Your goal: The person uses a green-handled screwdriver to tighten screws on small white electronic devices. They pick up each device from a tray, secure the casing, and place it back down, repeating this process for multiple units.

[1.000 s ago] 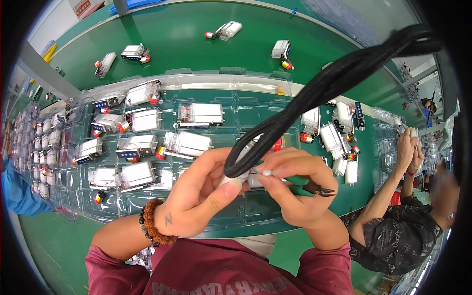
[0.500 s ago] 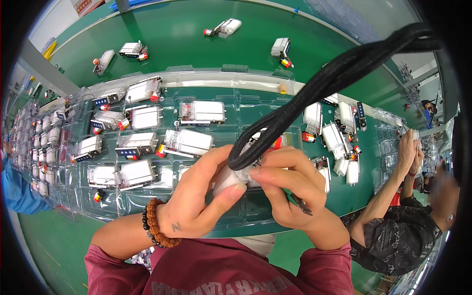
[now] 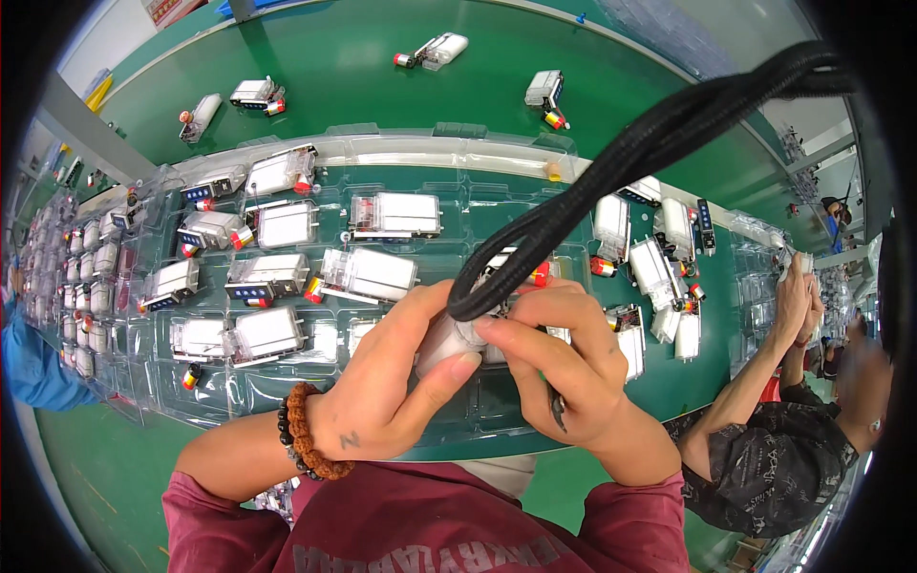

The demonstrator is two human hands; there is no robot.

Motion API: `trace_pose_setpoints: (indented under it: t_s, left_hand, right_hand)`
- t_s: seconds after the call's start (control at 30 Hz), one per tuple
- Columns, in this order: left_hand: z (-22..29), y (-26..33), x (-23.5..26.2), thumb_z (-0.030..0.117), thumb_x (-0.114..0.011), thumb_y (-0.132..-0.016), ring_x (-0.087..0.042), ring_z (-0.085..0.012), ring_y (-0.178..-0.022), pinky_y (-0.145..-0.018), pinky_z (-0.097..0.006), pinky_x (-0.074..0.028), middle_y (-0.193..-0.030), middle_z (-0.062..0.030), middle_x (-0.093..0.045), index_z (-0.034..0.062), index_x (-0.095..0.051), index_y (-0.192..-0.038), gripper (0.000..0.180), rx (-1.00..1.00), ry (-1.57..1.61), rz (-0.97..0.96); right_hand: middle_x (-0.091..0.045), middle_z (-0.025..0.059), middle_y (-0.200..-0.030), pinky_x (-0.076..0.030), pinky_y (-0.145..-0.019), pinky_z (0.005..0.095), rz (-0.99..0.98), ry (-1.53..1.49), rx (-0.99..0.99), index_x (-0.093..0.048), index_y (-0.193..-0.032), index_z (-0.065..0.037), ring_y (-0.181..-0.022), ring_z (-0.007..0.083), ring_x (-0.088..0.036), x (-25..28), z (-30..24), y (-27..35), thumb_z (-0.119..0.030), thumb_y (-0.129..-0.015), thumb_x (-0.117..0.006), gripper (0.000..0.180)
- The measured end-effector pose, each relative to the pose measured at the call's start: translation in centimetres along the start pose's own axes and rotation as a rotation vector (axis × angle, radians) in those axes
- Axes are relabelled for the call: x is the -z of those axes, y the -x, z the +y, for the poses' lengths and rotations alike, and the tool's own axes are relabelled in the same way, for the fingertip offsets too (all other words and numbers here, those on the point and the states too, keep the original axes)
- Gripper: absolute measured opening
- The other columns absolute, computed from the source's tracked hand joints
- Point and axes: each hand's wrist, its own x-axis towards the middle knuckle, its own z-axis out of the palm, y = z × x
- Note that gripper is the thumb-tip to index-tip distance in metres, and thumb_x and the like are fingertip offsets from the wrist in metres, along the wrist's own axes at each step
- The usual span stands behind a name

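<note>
Near the table's front edge, my left hand (image 3: 387,382) is closed around a small white plastic unit (image 3: 441,346), thumb along its near side. My right hand (image 3: 578,368) is closed, thumb and index finger pinched at the unit's upper right end. A thin dark tool (image 3: 557,411) pokes out below its curled fingers; its kind and working end do not show. Beyond the hands appears a red-and-yellow cylinder (image 3: 541,275); whether it belongs to the held unit I cannot tell. A looped black braided cable (image 3: 468,304) hangs in front, hiding part of the unit and the fingertips.
Clear plastic trays (image 3: 325,339) with several similar white units (image 3: 272,334) cover the green table. More units (image 3: 654,267) lie at the right, and others (image 3: 444,50) on a green surface (image 3: 344,72) behind. A co-worker (image 3: 764,458) works at the right.
My right thumb and index finger have shifted slightly left and up along the unit. The dark tool's lower end has swung left and points more steeply down. My left hand keeps its hold.
</note>
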Motion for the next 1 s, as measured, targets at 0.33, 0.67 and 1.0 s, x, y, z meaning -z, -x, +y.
trace_pose_setpoints:
  t_s: [0.33, 0.67, 1.0]
  left_hand:
    - [0.0, -0.6, 0.0, 0.005, -0.060, -0.093, -0.057, -0.0353, -0.109, -0.095, -0.040, -0.045, -0.126, -0.0220, -0.054, -0.0033, -0.038, -0.141, 0.054, -0.028, -0.061, -0.046]
    - [-0.7, -0.6, -0.4, 0.006, -0.062, -0.093, -0.057, -0.0338, -0.109, -0.096, -0.040, -0.044, -0.125, -0.0211, -0.055, -0.0029, -0.040, -0.140, 0.053, -0.110, -0.115, 0.017]
    - [-0.4, 0.2, -0.6, 0.010, -0.068, -0.091, -0.059, -0.0263, -0.091, -0.082, -0.036, -0.049, -0.108, -0.0194, -0.058, -0.0072, -0.036, -0.134, 0.056, -0.018, -0.132, 0.077]
  right_hand:
    - [-0.060, 0.0122, -0.093, -0.054, -0.077, 0.0459, 0.015, 0.208, 0.056, -0.070, -0.103, 0.002, -0.079, 0.0270, -0.061, 0.0, -0.5, 0.2, 0.004, -0.066, -0.072, 0.036]
    - [-0.061, 0.0130, -0.095, -0.053, -0.078, 0.0451, 0.013, 0.241, 0.086, -0.070, -0.104, 0.004, -0.080, 0.0283, -0.064, -0.3, -0.2, 0.5, -0.009, -0.069, -0.066, 0.038]
    - [-0.060, 0.0138, -0.092, -0.050, -0.069, 0.0381, 0.009, -0.077, -0.070, -0.067, -0.107, 0.006, -0.078, 0.0278, -0.061, -0.3, -0.4, 0.7, 0.016, -0.072, -0.070, 0.036]
